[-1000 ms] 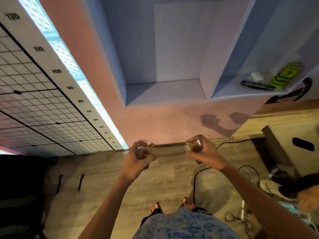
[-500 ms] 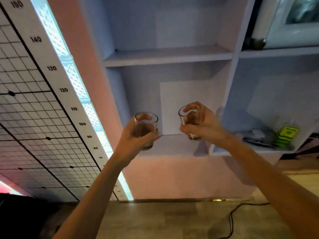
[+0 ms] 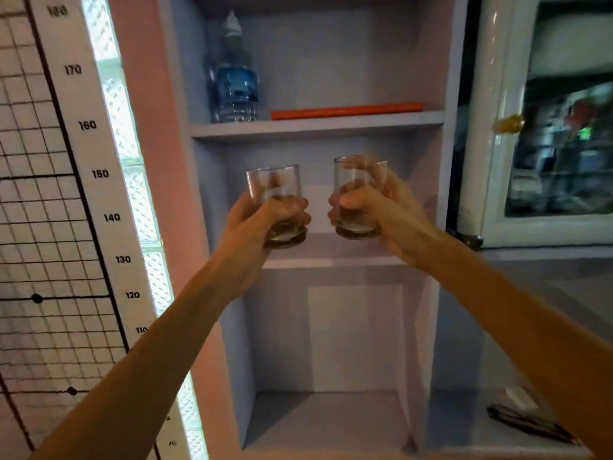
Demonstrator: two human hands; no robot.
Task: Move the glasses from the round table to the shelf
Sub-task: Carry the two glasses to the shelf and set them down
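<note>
My left hand point(image 3: 265, 215) grips a clear short glass point(image 3: 273, 184) around its lower half. My right hand point(image 3: 374, 207) grips a second clear glass point(image 3: 360, 175) the same way. Both glasses stand upright, side by side and a little apart, held in front of the middle compartment of the pale blue shelf point(image 3: 318, 260). Their thick bases hover at about the level of that shelf board; I cannot tell whether they touch it. The round table is out of view.
One shelf board up stand a water bottle point(image 3: 234, 78) and a flat orange object point(image 3: 346, 111). A lower compartment point(image 3: 328, 413) lies below. A measuring grid wall point(image 3: 49, 227) is on the left, a glass-fronted cabinet door point(image 3: 547, 127) on the right, dark items point(image 3: 527, 423) low right.
Both hands have risen with the glasses from near floor level up to the middle shelf compartment, and my view has tilted upward, bringing the upper shelf with the bottle into sight.
</note>
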